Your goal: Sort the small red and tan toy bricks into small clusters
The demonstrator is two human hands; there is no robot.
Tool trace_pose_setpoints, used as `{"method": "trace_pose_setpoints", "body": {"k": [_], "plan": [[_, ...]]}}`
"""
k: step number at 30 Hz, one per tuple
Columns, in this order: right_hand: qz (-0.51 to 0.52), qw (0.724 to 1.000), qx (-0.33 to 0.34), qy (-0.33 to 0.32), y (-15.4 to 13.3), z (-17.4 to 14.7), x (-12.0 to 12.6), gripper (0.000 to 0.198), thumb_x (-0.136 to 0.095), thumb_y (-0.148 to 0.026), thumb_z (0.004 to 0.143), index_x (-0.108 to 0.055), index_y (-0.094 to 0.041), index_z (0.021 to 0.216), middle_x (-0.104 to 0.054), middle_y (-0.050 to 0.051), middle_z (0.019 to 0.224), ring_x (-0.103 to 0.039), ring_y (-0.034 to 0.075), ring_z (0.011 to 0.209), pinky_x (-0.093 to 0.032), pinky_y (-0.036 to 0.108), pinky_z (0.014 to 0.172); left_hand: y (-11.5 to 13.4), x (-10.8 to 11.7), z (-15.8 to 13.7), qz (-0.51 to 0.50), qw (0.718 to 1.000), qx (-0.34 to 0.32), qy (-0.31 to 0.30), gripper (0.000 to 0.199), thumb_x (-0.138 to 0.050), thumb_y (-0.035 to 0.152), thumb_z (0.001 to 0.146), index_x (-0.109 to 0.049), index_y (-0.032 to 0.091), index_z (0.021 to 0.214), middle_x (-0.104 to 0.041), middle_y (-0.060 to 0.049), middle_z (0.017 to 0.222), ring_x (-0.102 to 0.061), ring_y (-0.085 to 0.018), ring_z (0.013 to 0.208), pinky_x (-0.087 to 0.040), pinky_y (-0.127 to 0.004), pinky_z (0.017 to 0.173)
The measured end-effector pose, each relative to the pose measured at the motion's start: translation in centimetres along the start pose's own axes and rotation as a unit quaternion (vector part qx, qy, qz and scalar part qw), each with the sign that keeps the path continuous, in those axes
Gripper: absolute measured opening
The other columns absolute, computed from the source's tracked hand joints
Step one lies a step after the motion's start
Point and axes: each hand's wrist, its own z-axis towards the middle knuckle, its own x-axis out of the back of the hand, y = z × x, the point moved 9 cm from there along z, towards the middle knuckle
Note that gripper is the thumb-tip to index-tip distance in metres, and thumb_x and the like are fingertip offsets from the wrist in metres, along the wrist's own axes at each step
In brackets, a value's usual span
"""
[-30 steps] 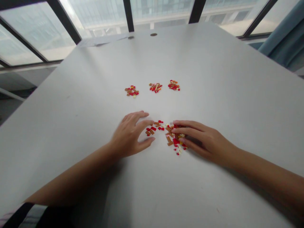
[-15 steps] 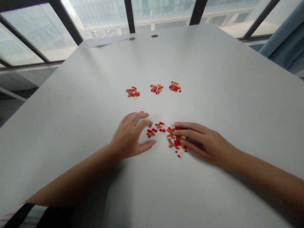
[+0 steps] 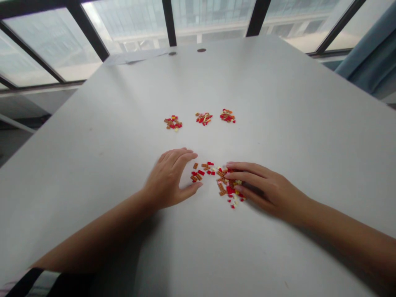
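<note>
Small rectangular red and brown plastic bricks [image 3: 229, 189] are lying at nine o'clock from the right hand [image 3: 274, 189], its hold unclear, while the left hand [image 3: 168, 177], spread and empty, is seemingly sorting, next needing a precise pinch.

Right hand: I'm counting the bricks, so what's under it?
Red, brown and pale yellow bricks show between and beyond the fingers of the right hand. Any directly beneath the fingers or palm are covered, so their number cannot be told.
</note>
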Motion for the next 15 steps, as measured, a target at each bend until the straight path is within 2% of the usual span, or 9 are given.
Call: {"method": "trace_pose_setpoints", "body": {"k": [3,8,15], "plan": [[0.010,1.000,-0.007,-0.003,0.14,0.00,0.00,0.026,-0.059,-0.023,0.105,-0.073,-0.023,0.127,-0.077,0.015,0.133,-0.076,0.024,0.121,-0.066,0.041,0.102,-0.01,-0.13,-0.01,0.001,1.000,-0.002,-0.009,0.046,-0.069,0.039,0.097,-0.058,0.017,0.135,-0.071,-0.019,0.136,-0.066,-0.034,0.132,-0.053,-0.051,0.112],[0.019,1.000,-0.008,-0.002,0.22,-0.05,0.04,0.026,-0.060,-0.021,0.104,-0.074,-0.023,0.126,-0.077,0.014,0.133,-0.076,0.024,0.122,-0.065,0.041,0.104,0.09,-0.38,0.01,0.014,0.999,-0.003,-0.031,0.029,-0.069,0.038,0.097,-0.066,0.020,0.120,-0.070,-0.018,0.137,-0.064,-0.034,0.135,-0.050,-0.052,0.114],[0.011,1.000,-0.008,-0.002,0.25,-0.02,-0.12,0.026,-0.058,-0.022,0.105,-0.074,-0.023,0.125,-0.078,0.014,0.133,-0.076,0.024,0.122,-0.065,0.042,0.103,0.32,-0.37,0.07,0.023,0.999,-0.009,-0.028,0.026,-0.068,0.038,0.098,-0.066,0.020,0.116,-0.070,-0.019,0.136,-0.064,-0.035,0.136,-0.051,-0.053,0.114]]}}
